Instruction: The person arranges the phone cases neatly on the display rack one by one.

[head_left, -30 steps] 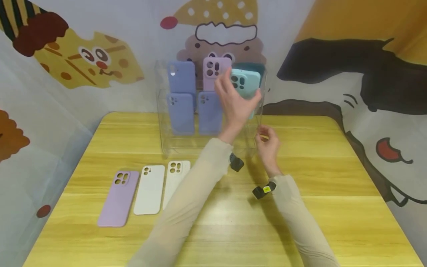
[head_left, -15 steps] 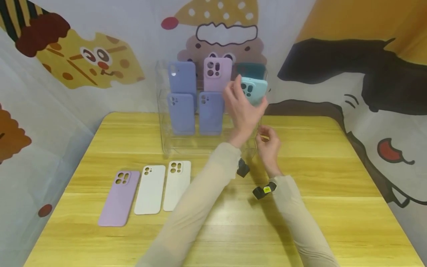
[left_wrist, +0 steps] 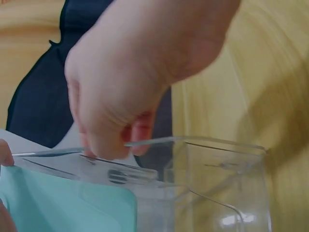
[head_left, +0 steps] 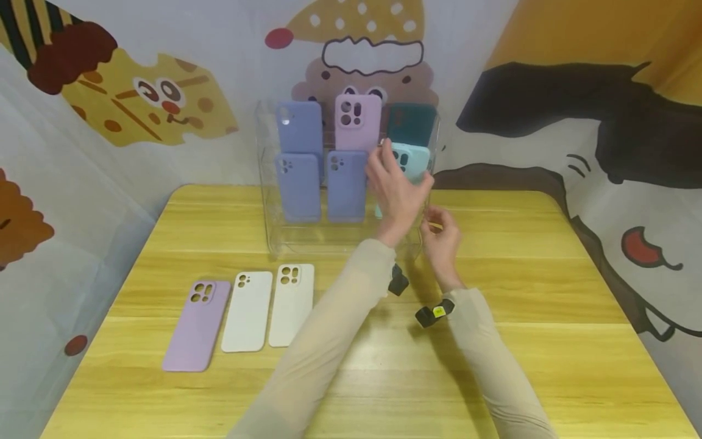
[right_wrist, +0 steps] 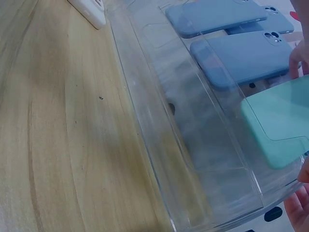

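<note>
My left hand (head_left: 399, 194) pinches a mint phone case (head_left: 418, 160) by its sides, at the lower right of a clear stepped rack (head_left: 307, 238). In the right wrist view the mint case (right_wrist: 282, 118) tilts over the rack, its camera end hidden by the frame edge. Whether it touches the rack, I cannot tell. The fingers of my right hand (head_left: 442, 241) are curled at the rack's right side; in the left wrist view this right hand (left_wrist: 116, 87) pinches the clear side edge. Left of the mint case stands a blue-violet case (head_left: 347, 186).
Another blue-violet case (head_left: 298, 189) stands in the lower tier. Behind are a blue case (head_left: 300, 125), a pink case (head_left: 366, 131) and a dark teal case (head_left: 411, 122). A purple case (head_left: 194, 335), a white case (head_left: 247, 314) and a cream case (head_left: 287, 311) lie on the table (head_left: 521, 256).
My left hand carried the mint case first right and down, then lower and slightly left, uncovering the dark teal case behind. My right hand has stayed at the rack's side.
</note>
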`<move>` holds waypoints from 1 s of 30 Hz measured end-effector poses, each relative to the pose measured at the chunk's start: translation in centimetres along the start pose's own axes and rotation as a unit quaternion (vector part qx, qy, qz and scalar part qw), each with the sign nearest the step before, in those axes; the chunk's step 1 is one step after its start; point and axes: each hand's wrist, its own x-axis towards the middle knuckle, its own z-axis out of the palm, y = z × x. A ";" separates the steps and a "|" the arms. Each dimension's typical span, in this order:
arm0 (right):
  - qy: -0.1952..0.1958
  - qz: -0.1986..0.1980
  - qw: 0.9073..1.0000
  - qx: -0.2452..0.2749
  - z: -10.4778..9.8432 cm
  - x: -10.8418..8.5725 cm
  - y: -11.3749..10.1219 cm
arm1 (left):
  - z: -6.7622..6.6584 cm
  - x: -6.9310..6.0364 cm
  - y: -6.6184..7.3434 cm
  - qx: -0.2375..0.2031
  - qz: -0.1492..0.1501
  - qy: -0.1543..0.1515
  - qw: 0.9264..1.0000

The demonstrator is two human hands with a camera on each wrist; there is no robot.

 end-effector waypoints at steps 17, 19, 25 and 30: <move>-0.002 0.000 1.000 -0.003 0.1 -0.1 0.0 | 0.7 -0.1 -0.5 0.067 -0.040 -0.039 0.996; -0.001 -0.001 1.000 -0.001 0.1 -0.1 -0.1 | 0.7 -0.1 -0.5 0.077 -0.045 -0.048 0.995; 0.001 -0.008 1.000 0.004 0.1 -0.1 0.0 | 0.2 0.0 -0.1 0.088 -0.050 -0.070 0.992; 0.006 -0.008 1.000 0.001 0.1 0.0 0.3 | -1.3 -0.1 0.0 0.067 -0.039 -0.108 0.991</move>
